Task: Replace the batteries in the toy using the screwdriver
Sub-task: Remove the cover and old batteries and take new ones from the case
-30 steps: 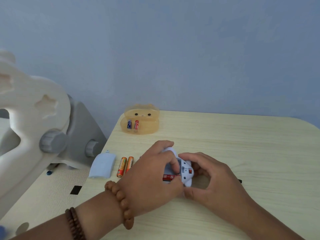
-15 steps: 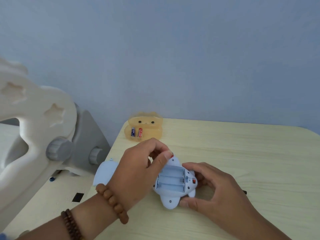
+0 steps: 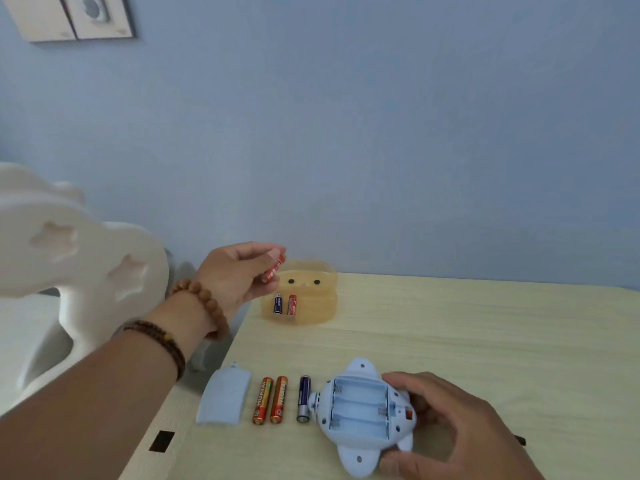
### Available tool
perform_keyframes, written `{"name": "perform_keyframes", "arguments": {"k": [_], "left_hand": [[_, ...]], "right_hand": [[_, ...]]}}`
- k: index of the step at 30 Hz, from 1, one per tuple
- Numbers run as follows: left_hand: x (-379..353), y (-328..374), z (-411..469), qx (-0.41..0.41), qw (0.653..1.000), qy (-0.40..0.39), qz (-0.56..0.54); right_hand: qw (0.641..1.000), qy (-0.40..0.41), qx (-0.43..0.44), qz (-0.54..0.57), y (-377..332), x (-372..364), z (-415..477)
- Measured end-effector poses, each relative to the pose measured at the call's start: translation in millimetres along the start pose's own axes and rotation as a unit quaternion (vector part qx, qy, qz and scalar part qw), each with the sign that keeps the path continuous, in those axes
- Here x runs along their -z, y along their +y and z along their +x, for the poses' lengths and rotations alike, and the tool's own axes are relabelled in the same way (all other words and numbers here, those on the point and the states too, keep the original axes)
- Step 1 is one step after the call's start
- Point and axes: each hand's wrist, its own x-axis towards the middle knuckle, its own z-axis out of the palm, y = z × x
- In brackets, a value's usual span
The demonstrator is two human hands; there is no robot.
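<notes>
At nine o'clock on the table point(image 3: 450, 341), near its left edge, the blue battery cover point(image 3: 224, 396) lies flat. Just right of it lie two orange batteries point(image 3: 270, 400) side by side, then a dark blue battery point(image 3: 303, 398), their long axes all pointing from six to twelve o'clock. Up at eleven o'clock, the left hand point(image 3: 235, 275) pinches a red battery point(image 3: 273, 269) in closed fingertips, just above the rim of the amber holder point(image 3: 311, 296), where two more cells stand upright. Toward five o'clock, the toy point(image 3: 360, 415) rests belly-up, its compartment empty, the slots running nine to three. The right hand point(image 3: 446, 424) cups the toy's right side, steadying it. Judging by this, the pinched cell goes into the holder; the left hand is nearer the batteries lying flat.
</notes>
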Motion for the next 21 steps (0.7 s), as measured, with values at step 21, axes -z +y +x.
{"name": "perform_keyframes", "arguments": {"k": [21], "left_hand": [[34,-45,29,-0.187,0.876,-0.095,0.434]], "right_hand": [[1.000,-0.003,0.001,-0.005,8,-1,1]]}}
